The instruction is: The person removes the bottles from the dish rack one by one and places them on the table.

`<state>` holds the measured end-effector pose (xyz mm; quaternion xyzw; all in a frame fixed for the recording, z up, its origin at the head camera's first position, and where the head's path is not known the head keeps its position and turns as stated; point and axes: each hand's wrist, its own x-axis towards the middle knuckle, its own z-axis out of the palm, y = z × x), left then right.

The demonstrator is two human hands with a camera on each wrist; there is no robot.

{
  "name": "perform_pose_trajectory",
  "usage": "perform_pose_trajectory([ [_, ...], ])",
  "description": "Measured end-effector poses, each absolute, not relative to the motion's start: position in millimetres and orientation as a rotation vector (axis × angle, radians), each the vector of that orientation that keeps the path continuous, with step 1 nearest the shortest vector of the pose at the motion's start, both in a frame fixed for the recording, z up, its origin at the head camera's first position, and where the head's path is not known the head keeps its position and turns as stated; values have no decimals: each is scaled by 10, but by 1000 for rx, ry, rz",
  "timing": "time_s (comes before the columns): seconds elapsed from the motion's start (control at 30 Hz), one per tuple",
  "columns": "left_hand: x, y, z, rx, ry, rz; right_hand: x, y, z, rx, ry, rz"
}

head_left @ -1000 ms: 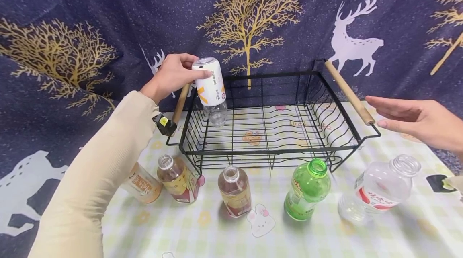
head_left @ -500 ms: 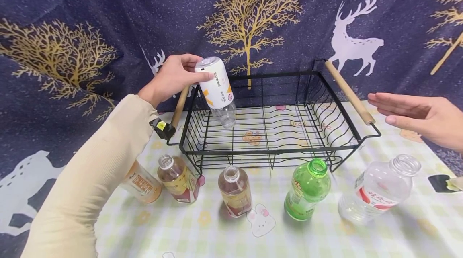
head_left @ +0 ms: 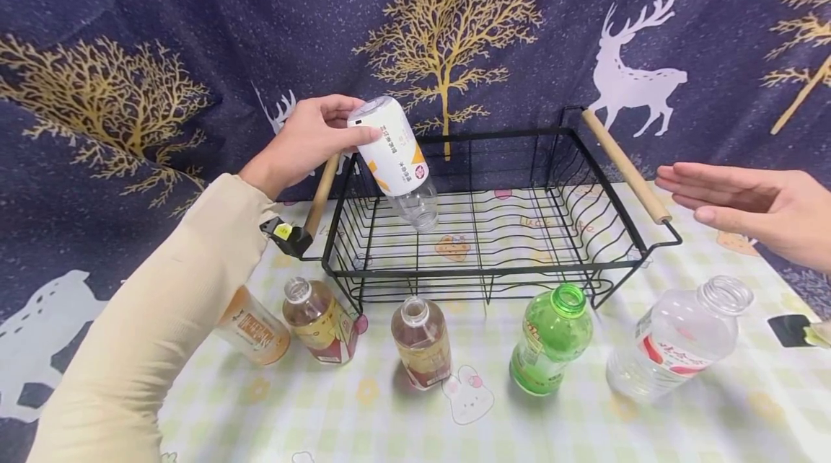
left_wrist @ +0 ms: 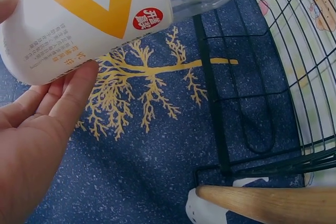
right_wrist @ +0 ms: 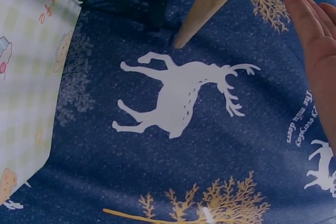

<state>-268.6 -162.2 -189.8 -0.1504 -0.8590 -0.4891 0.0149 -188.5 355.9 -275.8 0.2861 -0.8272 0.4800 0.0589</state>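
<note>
My left hand [head_left: 318, 137] grips a clear plastic bottle with a white and orange label [head_left: 394, 149] near its base. The bottle is tilted neck-down, its open mouth pointing lower right over the left part of a black wire rack [head_left: 487, 272]. In the left wrist view the thumb and fingers of the left hand [left_wrist: 44, 114] pinch the label [left_wrist: 100, 14] from two sides. To the right of the rack's wooden handle [head_left: 626, 166], my right hand [head_left: 753, 207] hovers with straight fingers and holds nothing. The right wrist view shows that hand [right_wrist: 317, 45] at its edge.
Along the front stand two brown-tinted bottles [head_left: 422, 355] [head_left: 322, 326], a green bottle [head_left: 548, 344] and a clear bottle with a red label [head_left: 675, 344]. An orange-labelled bottle [head_left: 254, 329] is partly behind my left sleeve. A dark patterned cloth [head_left: 311, 30] hangs behind.
The held bottle has tipped further, its neck swinging to the right over the rack. My right hand has risen slightly. The standing bottles and the rack stay in place.
</note>
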Motion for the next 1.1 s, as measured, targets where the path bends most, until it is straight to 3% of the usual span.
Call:
perform_pose_trajectory([
  [0.97, -2359, -1584, -1931, -667, -2413, -1758, -1784, 3330, -2608, 1345, -2161, 1855],
  [1.1, -2301, -1532, -1937, -675, -2383, -1812, -1763, 3303, -2582, 1310, -2202, 1820],
])
